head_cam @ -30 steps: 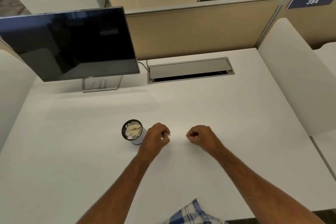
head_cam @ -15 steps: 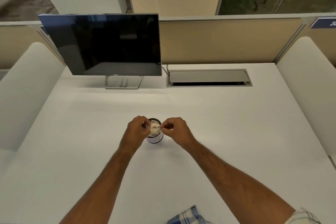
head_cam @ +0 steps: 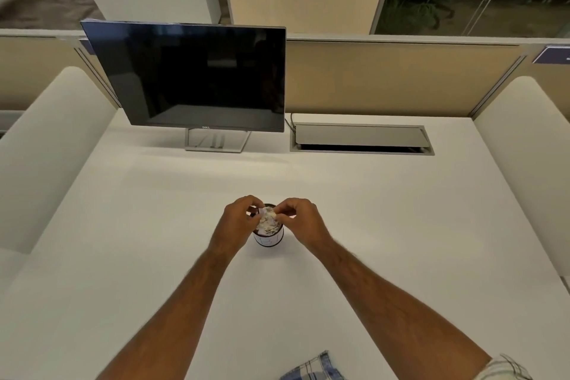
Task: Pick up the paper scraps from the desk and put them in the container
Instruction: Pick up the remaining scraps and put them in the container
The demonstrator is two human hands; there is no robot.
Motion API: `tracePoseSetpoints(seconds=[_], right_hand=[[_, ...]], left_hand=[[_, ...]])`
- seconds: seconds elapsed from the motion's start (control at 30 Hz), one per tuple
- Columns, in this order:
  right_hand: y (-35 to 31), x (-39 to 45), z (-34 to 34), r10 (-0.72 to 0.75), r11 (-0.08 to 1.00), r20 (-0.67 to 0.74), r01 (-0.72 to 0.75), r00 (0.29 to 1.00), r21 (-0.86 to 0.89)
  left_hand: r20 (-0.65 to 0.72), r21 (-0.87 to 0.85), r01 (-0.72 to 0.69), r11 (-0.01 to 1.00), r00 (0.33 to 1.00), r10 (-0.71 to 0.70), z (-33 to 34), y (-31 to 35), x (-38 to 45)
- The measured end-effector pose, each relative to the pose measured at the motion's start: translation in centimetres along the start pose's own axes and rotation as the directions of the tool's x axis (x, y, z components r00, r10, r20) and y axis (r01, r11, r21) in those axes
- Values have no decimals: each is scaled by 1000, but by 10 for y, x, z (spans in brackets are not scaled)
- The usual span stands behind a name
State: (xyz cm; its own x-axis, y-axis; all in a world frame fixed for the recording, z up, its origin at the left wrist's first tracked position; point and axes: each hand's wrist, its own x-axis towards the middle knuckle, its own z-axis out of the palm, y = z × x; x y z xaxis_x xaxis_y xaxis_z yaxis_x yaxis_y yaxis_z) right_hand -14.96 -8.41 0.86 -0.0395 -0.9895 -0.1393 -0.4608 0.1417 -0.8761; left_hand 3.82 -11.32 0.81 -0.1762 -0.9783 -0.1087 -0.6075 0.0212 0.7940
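Two bare forearms reach up from the bottom edge to one small round container (head_cam: pixel 267 239) at frame centre on the white desk (head_cam: pixel 401 225), packed with crumpled white and tan paper scraps (head_cam: pixel 267 220). Left hand (head_cam: pixel 239 220) and right hand (head_cam: pixel 300 220) each pinch scraps over its rim. Farther up, one dark monitor (head_cam: pixel 197 77), upper left

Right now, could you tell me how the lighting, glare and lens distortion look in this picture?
Head view: warm, even light with only soft shadows on the white desk; the dark monitor shows faint reflections, no harsh glare; wide-angle bending curves the side partitions; the paper scraps in the container are small and slightly soft.
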Motion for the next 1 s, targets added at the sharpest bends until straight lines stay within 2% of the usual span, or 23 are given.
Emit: tracePoseSetpoints(seconds=[0.23,0.47,0.6,0.73,0.87,1.0], right_hand=[[16,-8,-13,32,999,-76,-31,997,19],[37,-34,-28,58,998,-80,-61,995,-29],[52,-60,-41,76,987,-57,-83,996,-137],[79,-89,-59,141,935,37,-121,989,-334],[110,-117,-76,185,827,56,-125,981,-548],[141,-145,-93,188,777,31,-129,982,-616]], left_hand=[[-82,24,-50,998,995,52,-4,2,-5],[-130,191,-259,947,949,286,21,18,-31],[-90,214,-414,885,893,440,51,27,-52],[-3,243,-488,838,864,504,87,32,-79],[98,331,-454,827,888,449,121,23,-107],[281,492,-366,790,925,254,142,7,-125]])
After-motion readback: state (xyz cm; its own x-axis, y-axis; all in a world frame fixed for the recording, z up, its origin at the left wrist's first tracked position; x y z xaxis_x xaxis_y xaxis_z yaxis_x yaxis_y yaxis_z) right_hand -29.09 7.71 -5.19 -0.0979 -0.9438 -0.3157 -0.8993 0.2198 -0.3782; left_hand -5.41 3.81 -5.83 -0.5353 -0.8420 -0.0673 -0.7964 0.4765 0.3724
